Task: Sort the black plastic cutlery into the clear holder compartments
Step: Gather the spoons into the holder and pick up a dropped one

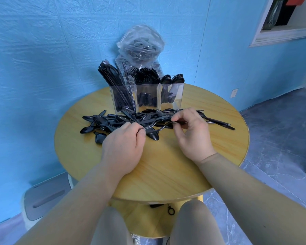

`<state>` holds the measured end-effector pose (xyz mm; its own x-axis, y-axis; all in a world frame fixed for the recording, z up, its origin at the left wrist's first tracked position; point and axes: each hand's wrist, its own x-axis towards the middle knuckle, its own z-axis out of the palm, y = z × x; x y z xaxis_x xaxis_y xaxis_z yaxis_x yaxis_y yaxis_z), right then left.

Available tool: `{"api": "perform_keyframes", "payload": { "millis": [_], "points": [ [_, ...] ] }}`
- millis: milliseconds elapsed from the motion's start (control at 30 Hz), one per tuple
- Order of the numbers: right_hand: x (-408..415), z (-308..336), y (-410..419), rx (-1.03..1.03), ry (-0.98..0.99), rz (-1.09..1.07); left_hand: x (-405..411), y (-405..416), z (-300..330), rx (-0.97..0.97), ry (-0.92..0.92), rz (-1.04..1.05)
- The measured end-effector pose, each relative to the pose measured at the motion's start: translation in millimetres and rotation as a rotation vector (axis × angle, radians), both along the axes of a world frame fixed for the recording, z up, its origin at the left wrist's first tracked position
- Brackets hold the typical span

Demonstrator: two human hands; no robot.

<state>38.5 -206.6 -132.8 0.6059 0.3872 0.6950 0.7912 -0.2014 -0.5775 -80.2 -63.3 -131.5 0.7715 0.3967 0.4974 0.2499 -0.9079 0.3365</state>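
Looks like a room in a home or small staged indoor space, not a kitchen or a workshop. Walls [42, 41] covered in blue textured brick-pattern panels, grey marble-look tile floor [276, 138]. Small round wood-grain desk [166, 174] pushed into the corner. White-framed wall niche [286, 20] upper right with dark and red items inside, too cropped to identify. Wall socket [234, 93] low on the right wall. Grey flat object [44, 200] on the floor at left, unclear what.
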Motion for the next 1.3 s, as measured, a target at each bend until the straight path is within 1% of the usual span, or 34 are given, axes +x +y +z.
{"api": "perform_keyframes", "payload": {
  "millis": [133, 267, 400, 467, 533, 633, 733, 867, 1000, 1067, 1133, 1233, 1300],
  "points": [
    [1, 3, 1, 0.020, 0.011, -0.071, 1, 1, 0, 0.041, 0.091, -0.043],
    [3, 4, 1, -0.040, 0.052, -0.160, 1, 1, -1, 0.050, 0.090, -0.068],
    [3, 3, 1, -0.050, 0.045, -0.103, 1, 0, 0, 0.090, 0.037, -0.101],
    [3, 2, 1, -0.050, 0.053, -0.101, 1, 2, -1, 0.129, -0.012, -0.075],
    [3, 2, 2, -0.056, 0.066, -0.102, 2, 3, -2, 0.127, -0.025, -0.044],
    [4, 2, 2, -0.054, 0.068, -0.094, 1, 1, -3, 0.111, -0.043, -0.064],
    [2, 2, 1, -0.031, 0.037, -0.069, 0, 0, -2, 0.087, -0.038, -0.062],
    [4, -1, 3, -0.057, -0.064, -0.089, 0, 0, 0, 0.086, -0.012, -0.077],
    [5, 0, 4, -0.059, -0.025, -0.096, 3, 2, -2, 0.128, 0.002, -0.090],
    [4, 1, 4, -0.055, 0.021, -0.070, 4, 4, -4, 0.148, 0.014, -0.061],
    [3, 4, 3, -0.049, 0.112, -0.014, 3, 3, -4, 0.150, 0.044, -0.034],
    [1, 15, -4, -0.016, 0.350, 0.109, 2, 1, -3, 0.131, 0.076, -0.021],
    [-3, 24, -8, 0.044, 0.505, 0.179, 2, 1, -1, 0.125, 0.084, -0.016]
  ]
}}
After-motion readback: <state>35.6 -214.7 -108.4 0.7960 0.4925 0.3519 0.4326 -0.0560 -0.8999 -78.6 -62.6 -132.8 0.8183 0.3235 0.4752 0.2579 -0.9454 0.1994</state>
